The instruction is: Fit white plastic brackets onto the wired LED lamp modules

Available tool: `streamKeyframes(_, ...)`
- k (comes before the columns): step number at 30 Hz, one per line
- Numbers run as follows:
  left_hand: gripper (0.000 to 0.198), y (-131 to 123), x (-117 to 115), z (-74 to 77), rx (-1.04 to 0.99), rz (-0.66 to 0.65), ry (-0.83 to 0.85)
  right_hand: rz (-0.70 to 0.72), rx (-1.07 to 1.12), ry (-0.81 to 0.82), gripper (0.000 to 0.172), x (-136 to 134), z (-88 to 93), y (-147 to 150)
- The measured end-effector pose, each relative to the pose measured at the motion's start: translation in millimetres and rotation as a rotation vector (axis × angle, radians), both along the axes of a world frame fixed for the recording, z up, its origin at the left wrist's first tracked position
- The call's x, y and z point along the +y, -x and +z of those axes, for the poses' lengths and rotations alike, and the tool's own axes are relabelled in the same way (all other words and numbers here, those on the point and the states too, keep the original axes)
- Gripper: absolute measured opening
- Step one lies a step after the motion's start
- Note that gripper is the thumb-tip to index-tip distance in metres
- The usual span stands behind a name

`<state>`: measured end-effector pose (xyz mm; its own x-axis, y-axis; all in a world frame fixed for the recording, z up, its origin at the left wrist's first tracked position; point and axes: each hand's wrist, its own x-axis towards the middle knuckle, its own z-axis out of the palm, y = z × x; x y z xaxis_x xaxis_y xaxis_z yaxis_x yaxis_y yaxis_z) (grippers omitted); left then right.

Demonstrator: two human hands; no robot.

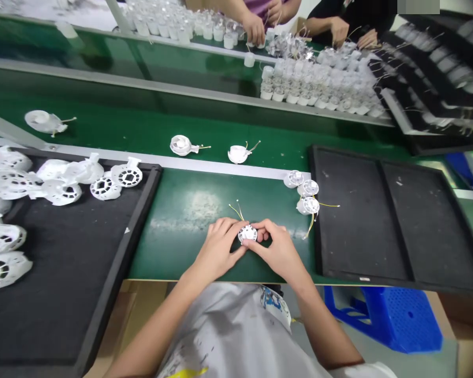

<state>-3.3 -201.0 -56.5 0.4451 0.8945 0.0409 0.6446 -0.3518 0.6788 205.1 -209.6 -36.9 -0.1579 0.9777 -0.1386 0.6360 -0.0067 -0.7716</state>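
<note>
Left hand point(217, 245) and right hand point(278, 245) pinch one white wired part point(247, 234) above the counter point(173, 236) | mid-run, it seems | three similar pieces point(308, 205) beside right tray point(350, 226) | left tray point(67, 273) housings point(63, 192) perhaps waiting

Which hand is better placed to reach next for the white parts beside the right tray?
Probably the right hand: it is nearer the white parts, with the left hand beyond the round piece both hold.
</note>
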Motion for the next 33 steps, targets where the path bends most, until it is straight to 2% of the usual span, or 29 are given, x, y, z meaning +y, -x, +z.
streamKeyframes(6, 0.040, 13.1, 20.1, 13.8, 0.058, -0.125, 0.023, -0.003, 0.119, -0.058, 0.035, 7.7, -18.0, 4.4)
streamKeyframes(10, 0.048, 19.2, 19.4, 22.5, 0.098, -0.130, 0.001, 0.024, 0.231, -0.111, 0.020, 12.4, -28.3, 14.7)
streamKeyframes(12, 0.055, 31.7, 20.5, 30.2, 0.152, -0.127, -0.027, -0.001, 0.236, -0.118, 0.019, 14.3, -32.6, 19.4)
streamKeyframes(14, 0.058, 59.8, 23.9, 40.9, 0.264, -0.041, -0.073, -0.047, 0.229, -0.127, 0.019, 14.1, -34.5, 23.2)
streamKeyframes(15, 0.056, 80.4, 26.7, 46.3, 0.344, 0.058, -0.103, -0.068, 0.225, -0.137, 0.019, 13.2, -34.6, 24.9)
streamKeyframes(17, 0.048, 131.6, 35.7, 52.7, 0.520, 0.347, -0.167, -0.092, 0.203, -0.163, 0.021, 11.3, -34.0, 28.2)
streamKeyframes(19, 0.054, 185.6, 49.4, 50.5, 0.631, 0.655, -0.221, -0.088, 0.172, -0.184, 0.023, 10.7, -33.7, 31.7)
streamKeyframes(20, 0.059, 209.4, 57.0, 46.9, 0.619, 0.721, -0.223, -0.080, 0.157, -0.187, 0.024, 11.3, -33.6, 33.1)
streamKeyframes(22, 0.061, 244.7, 69.3, 38.9, 0.544, 0.716, -0.186, -0.069, 0.137, -0.184, 0.026, 13.1, -33.0, 34.0)
streamKeyframes(24, 0.057, 261.2, 72.4, 36.1, 0.485, 0.673, -0.156, -0.035, 0.128, -0.166, 0.028, 13.5, -29.8, 30.3)
streamKeyframes(26, 0.051, 258.0, 63.2, 41.9, 0.478, 0.680, -0.170, 0.000, 0.150, -0.163, 0.028, 9.3, -22.0, 21.3)
streamKeyframes(28, 0.051, 234.4, 43.7, 52.8, 0.470, 0.727, -0.252, -0.018, 0.193, -0.215, 0.029, -0.9, -8.7, 10.5)
streamKeyframes(31, 0.054, 162.9, 6.2, 63.2, 0.335, 0.739, -0.456, -0.037, 0.240, -0.282, 0.028, -21.2, 17.3, 5.9)
streamKeyframes(33, 0.054, 101.7, -17.4, 59.5, 0.165, 0.561, -0.507, 0.042, 0.245, -0.235, 0.044, -29.5, 31.5, 14.5)
